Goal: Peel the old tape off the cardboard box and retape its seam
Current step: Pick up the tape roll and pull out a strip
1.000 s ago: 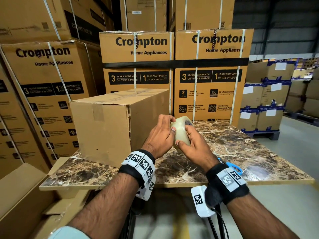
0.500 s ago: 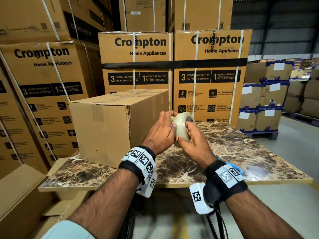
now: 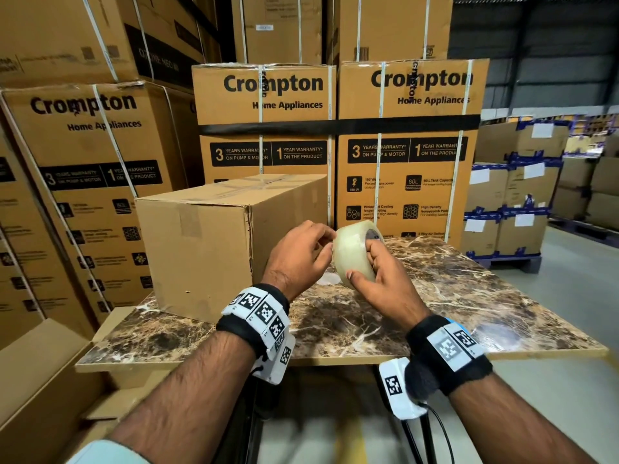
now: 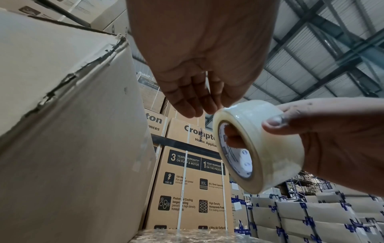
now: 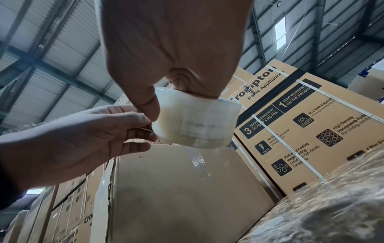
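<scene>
Your hands work a clear tape roll (image 3: 354,252) just right of the cardboard box (image 3: 214,242).
Your right hand (image 3: 385,279) grips the roll; left hand's (image 3: 298,256) fingertips pinch at its edge.

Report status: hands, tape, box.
Right hand grips tape roll; left hand pinches at its edge. Cardboard box on table, untouched. Nothing in the way.

Left hand's fingertips (image 3: 326,241) hide behind the tape roll (image 3: 353,252); whether they pinch tape is unclear.
</scene>
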Demonstrator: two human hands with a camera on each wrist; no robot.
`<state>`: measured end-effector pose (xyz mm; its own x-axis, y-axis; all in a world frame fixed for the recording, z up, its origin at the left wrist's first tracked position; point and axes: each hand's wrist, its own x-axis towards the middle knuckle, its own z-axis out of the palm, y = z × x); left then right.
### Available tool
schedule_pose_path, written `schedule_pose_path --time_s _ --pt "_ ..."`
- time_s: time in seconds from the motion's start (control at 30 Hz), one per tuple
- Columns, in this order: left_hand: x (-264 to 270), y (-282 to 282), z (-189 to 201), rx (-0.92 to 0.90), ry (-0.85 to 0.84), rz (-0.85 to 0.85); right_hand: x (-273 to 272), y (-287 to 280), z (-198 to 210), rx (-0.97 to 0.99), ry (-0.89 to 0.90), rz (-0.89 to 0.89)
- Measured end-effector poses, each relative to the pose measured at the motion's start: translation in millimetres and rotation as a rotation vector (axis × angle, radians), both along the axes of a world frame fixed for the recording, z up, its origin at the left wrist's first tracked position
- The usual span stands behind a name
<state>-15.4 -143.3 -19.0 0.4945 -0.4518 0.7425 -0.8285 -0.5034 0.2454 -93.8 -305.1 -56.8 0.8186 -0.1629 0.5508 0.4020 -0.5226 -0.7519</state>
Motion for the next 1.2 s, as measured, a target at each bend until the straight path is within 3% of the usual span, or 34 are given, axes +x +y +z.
schedule_pose_path --time_s 0.13,0.23,0.33,0.47,0.6,0.73,0.93,1.2 --pt "0 1 12 0.03 0.055 0.03 -3 1 -1 -0.058 -0.003 -0.007" --pt "2 4 21 0.03 0.21 -0.022 -8 2 0 -0.074 -0.004 0.003" --pt "5 8 26 0.053 0.264 -0.069 -10 2 1 -0.073 -0.006 0.022" --pt "8 13 31 0.131 0.22 -0.06 -8 3 2 -0.117 -0.016 0.012" --pt "5 15 34 0.27 0.068 0.013 -10 5 0 -0.151 -0.009 0.022" --pt "6 16 31 0.273 0.001 0.042 -10 8 -1 -0.162 -0.013 0.027" --pt "6 13 30 0.244 -0.002 0.07 -9 15 1 -0.176 -0.017 0.01" --pt "6 12 21 0.17 0.15 -0.003 -7 19 1 -0.231 -0.01 -0.02"
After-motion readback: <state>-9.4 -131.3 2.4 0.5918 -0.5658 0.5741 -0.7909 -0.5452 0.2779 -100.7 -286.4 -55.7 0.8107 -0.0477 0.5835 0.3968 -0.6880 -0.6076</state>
